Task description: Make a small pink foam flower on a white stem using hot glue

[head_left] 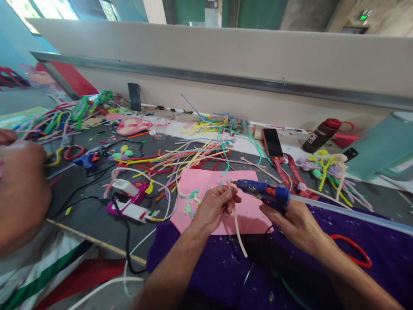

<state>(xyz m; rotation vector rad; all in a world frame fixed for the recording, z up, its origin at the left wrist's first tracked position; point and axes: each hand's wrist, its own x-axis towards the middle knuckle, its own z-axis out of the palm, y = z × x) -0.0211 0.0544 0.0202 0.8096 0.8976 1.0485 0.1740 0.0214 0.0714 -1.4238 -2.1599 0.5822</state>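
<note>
My left hand is closed, pinching a cream pipe cleaner that hangs down from the fingers. A small pale fuzzy piece shows at its upper end. In my right hand is a blue glue gun, its nozzle close to that upper end; whether they touch is unclear. A clear glue stick extends from the gun's back. Both hands are over a pink sheet with small green and yellow scraps on its left part. The sheet rests partly on dark purple cloth.
Loose pipe cleaners spread beyond the sheet. A purple power strip with cables lies left, near another person's arm. Scissors lie further back. A phone, bottle and fuzzy flowers are at right.
</note>
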